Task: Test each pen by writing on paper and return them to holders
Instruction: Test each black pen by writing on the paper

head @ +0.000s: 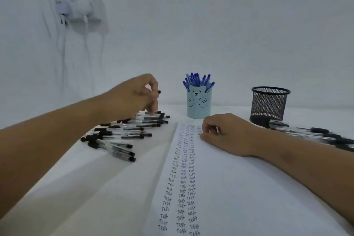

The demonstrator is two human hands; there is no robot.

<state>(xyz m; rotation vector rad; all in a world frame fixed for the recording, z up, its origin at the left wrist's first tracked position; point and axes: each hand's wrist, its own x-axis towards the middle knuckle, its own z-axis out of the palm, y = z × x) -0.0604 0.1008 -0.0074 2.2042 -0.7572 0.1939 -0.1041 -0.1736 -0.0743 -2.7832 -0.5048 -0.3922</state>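
A plain white wall (210, 25) fills the upper frame under soft, even light. At upper left, a white wall-mounted unit (84, 5) with hanging cables (61, 44). A white-covered tabletop (95, 188) spans the lower frame.

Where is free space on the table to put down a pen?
Free: the cloth in front of the left black pen pile, and between the bear holder and mesh holder. Crowded: both pen piles, the right one too.
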